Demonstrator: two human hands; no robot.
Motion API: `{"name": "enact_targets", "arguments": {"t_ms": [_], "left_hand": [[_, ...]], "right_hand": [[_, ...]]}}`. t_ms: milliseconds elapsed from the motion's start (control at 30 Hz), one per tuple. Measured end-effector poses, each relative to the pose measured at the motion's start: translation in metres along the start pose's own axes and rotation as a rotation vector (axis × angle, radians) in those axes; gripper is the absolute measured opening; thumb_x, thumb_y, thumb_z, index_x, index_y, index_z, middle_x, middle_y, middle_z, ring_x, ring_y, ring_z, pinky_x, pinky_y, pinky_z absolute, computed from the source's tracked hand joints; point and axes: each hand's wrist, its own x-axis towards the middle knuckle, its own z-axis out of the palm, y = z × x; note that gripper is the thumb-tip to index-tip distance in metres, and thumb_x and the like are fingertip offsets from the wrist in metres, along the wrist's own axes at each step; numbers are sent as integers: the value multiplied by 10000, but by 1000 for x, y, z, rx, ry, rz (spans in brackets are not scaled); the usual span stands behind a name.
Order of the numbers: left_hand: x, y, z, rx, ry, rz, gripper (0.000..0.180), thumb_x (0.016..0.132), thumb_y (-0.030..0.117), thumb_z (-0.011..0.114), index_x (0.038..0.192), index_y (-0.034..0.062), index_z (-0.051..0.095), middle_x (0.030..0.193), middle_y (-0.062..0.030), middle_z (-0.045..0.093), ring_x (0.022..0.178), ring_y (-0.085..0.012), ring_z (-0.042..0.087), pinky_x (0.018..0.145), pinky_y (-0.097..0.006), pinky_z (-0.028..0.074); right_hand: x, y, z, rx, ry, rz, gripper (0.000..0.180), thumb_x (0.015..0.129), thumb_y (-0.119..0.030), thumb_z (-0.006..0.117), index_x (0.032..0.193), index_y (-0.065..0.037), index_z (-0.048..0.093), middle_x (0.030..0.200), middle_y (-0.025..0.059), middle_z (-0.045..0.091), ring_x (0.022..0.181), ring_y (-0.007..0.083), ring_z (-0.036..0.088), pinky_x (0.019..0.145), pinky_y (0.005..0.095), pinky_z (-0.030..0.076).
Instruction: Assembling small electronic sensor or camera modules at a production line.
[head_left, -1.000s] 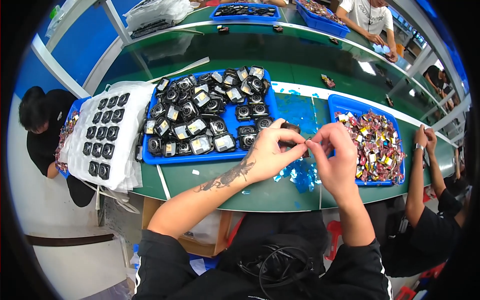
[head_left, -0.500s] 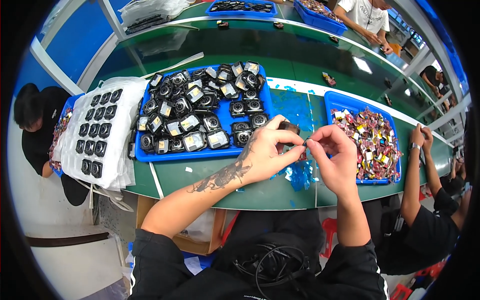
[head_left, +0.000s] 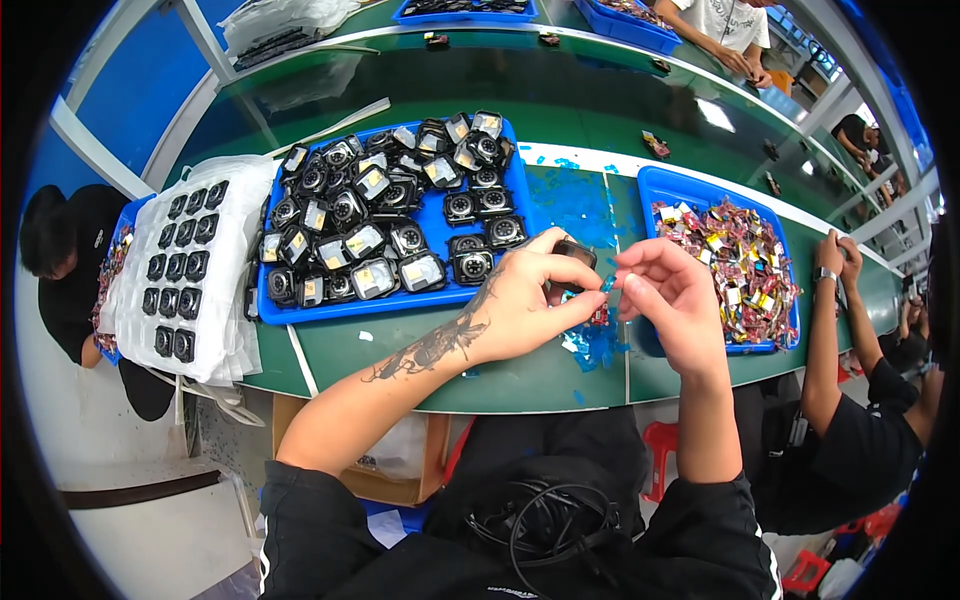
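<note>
A small black part (head_left: 574, 250) is pinched in the left hand (head_left: 520, 305) above the green surface (head_left: 500, 370); blue film (head_left: 607, 285) is gripped by the right hand (head_left: 672, 300). The film could tear if pulled sharply, leaving scraps stuck on.

The bench top (head_left: 520, 375) is dark green with a white stripe along its far side. On it, the big tray (head_left: 440, 292) is bright blue, filled with black parts bearing silver and yellowish faces. Right of that tray, a second blue tray (head_left: 668, 185) holds red, yellow and silver pieces. Left of it, a white sheet (head_left: 225, 330) carries rows of black squares. Scraps of blue film (head_left: 592, 345) lie just right of the big tray.
</note>
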Motion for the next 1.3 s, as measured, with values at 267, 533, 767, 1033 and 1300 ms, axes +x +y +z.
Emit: {"name": "enact_targets", "arguments": {"t_ms": [267,533,767,1033,1300], "left_hand": [[0,1,1,34,-18,13,112,803,66,723,908,28,710,936,-30,537,725,-66,514,606,-223,424],[1,-1,-1,44,-54,-69,106,810,69,712,901,15,706,954,-41,544,737,-72,527,609,-227,431],[7,-6,-8,-64,-53,-7,109,840,96,709,899,4,704,942,-44,600,779,-78,557,644,-217,452],[5,0,-8,-321,-174,-257,131,880,143,688,901,14,699,878,-12,620,759,-64,571,556,-214,460],[7,8,-5,-456,-167,-307,233,941,76,561,1144,3,648,979,-50,658,820,-102,630,656,-247,521]], "right_hand": [[1,6,-5,-178,-28,-156,116,873,-57,670,935,0,590,880,18,602,770,65,570,665,204,488],[2,5,12,-1009,72,-712,173,763,62,660,879,-14,557,786,123,577,654,280,590,552,342,477],[-14,17,8,-989,200,-666,184,758,90,632,907,5,565,815,145,586,679,294,600,572,350,491],[-3,19,12,-154,5,-229,182,887,-21,633,1064,5,664,946,43,593,813,88,564,681,208,469],[-6,30,4,150,67,-352,100,859,15,657,932,-2,590,972,88,618,820,94,583,667,216,501]]}}
